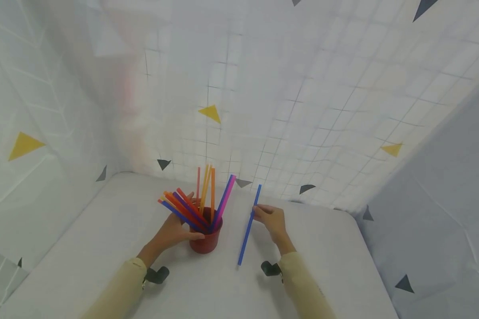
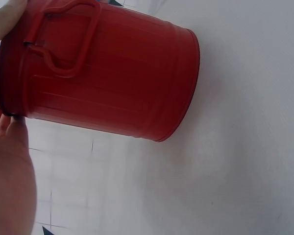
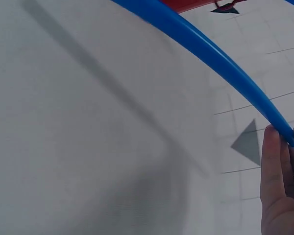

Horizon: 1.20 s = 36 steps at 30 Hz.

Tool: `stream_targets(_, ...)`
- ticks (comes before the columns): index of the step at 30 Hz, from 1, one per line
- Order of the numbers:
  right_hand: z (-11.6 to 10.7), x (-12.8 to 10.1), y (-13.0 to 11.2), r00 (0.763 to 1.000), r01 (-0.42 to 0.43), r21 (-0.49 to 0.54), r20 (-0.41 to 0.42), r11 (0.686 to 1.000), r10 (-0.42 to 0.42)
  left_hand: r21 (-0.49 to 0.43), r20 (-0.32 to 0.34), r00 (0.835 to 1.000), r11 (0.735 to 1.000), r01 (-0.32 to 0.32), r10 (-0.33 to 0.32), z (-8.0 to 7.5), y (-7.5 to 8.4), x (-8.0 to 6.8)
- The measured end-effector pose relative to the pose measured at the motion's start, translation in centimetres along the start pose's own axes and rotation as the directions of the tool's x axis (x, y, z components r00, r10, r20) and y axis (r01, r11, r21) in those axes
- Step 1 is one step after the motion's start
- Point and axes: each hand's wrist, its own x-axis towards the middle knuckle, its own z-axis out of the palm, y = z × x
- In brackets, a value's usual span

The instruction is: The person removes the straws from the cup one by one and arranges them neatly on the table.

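blue straw (image 1: 247,235), mostly nearside of pinching right hand (image 1: 273,220), may swivel, being lopsided; left hand (image 1: 173,231) grasps red bucket (image 1: 206,244).

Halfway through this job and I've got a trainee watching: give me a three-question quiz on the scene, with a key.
1. Fill in: in the left wrist view, the red bucket held by the left hand has a looped ____ on its side.
2. Multiple choice: what colour is the straw that the right hand pinches? A) orange B) blue C) pink
3. True or false: that straw stands inside the bucket.

Key:
1. Handle.
2. B, blue.
3. False; it is held outside the bucket, to its right in the head view.
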Motion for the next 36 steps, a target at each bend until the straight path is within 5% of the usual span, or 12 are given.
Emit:
stream_targets(11,1.2,-0.3,2.8,0.999,-0.049,-0.035,0.007,0.998,0.050,-0.016,0.007,1.000,1.000,0.012,-0.012,-0.1,0.2,0.2)
stream_targets(17,1.8,-0.7,3.8,1.000,-0.028,-0.134,0.003,0.991,0.029,-0.023,0.005,1.000,0.999,0.022,-0.022,0.0,0.3,0.3)
stream_targets(28,2.7,-1.7,4.5,0.994,0.038,-0.373,-0.078,0.927,-0.072,-0.031,0.010,1.000,0.999,0.028,-0.027,0.0,0.3,0.4)
stream_targets(36,3.6,-2.0,5.1,0.986,0.057,-0.435,-0.119,0.899,-0.120,-0.008,0.006,1.000,1.000,0.027,-0.027,0.0,0.3,0.3)
